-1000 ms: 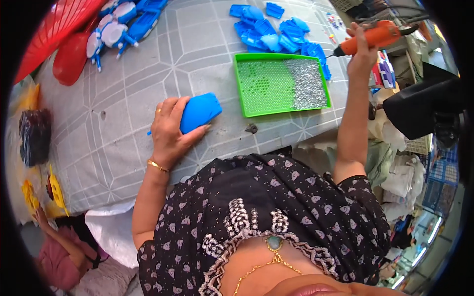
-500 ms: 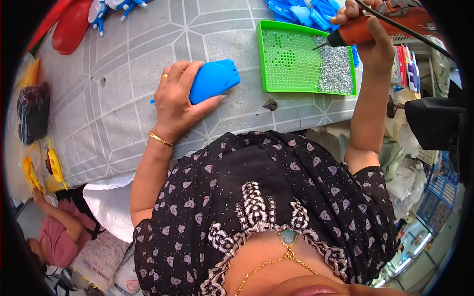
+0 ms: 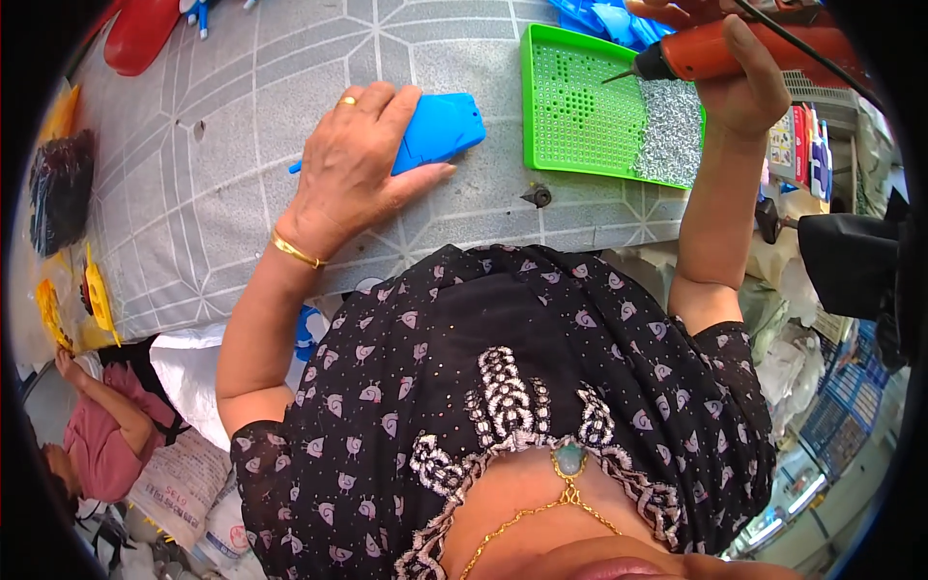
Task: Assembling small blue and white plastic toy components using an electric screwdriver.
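Observation:
My left hand (image 3: pixel 353 159) is closed over a smooth blue plastic part (image 3: pixel 447 126), keeping it against the grey tablecloth. Two small dark holes show at the part's right end, and a thin blue piece sticks out beyond my hand on the left. In my right hand (image 3: pixel 739 92) is an orange-red power screwdriver (image 3: pixel 701 50), its thin bit pointing left over a green tray (image 3: pixel 530 106). Many small silver screws (image 3: pixel 670 130) fill the tray's right side; its left side is a grid of holes. I cannot make out whether a screw sits on the bit.
Blue plastic pieces (image 3: pixel 619 21) are heaped behind the tray. A small dark cone-shaped piece (image 3: pixel 537 196) lies near the table's front edge. The screwdriver's black cable (image 3: pixel 812 60) crosses at upper right. A red piece (image 3: pixel 140 37) lies far left; another person (image 3: pixel 111 425) sits at lower left.
The screwdriver's tip has moved left, away from the screws and over the tray's grid. My left hand still grips the blue part. The whole view has shifted slightly.

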Available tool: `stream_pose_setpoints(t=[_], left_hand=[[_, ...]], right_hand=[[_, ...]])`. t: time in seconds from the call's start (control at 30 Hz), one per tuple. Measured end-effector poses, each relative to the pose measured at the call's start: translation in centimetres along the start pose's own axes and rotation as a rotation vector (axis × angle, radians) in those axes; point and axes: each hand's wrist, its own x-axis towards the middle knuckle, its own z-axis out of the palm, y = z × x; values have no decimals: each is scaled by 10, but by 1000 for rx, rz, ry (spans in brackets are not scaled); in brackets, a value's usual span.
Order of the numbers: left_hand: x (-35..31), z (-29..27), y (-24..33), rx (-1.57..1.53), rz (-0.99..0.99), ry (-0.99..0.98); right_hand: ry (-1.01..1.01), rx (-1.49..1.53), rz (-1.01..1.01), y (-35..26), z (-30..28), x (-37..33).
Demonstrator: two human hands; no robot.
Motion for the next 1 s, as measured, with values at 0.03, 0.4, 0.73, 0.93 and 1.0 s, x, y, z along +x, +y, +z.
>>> stream_pose_setpoints(t=[0.03, 0.4, 0.73, 0.93, 1.0], left_hand=[[4, 1, -1, -7, 14, -16], [7, 28, -7, -15, 58, 148], [8, 30, -9, -21, 45, 151], [8, 29, -9, -30, 53, 166], [8, 29, -9, -34, 55, 177]], right_hand=[[-2, 0, 3, 2, -2, 1], [74, 518, -39, 57, -7, -15], [177, 3, 15, 66, -14, -19], [211, -38, 11, 64, -7, -20], [215, -28, 11, 64, -6, -21]])
